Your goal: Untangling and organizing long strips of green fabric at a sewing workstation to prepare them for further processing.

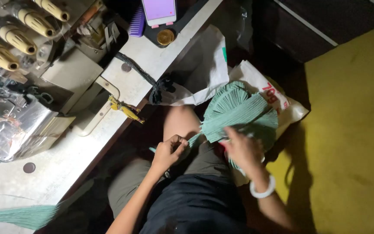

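Head view: two hands (169,151) (243,149), one green strip bundle (239,112), four thread cones (20,26).

Taking the sewing machine (27,86) as landmark: it fills the far left of the bench (66,160), its thread cones (18,39) crowding the corner. Toward the person from it, bare benchtop lies open. Right of it, past the bench edge, a white sack (208,65) and fanned green fabric strips (239,112) block the lap; beyond them, yellow floor (351,130) is open.
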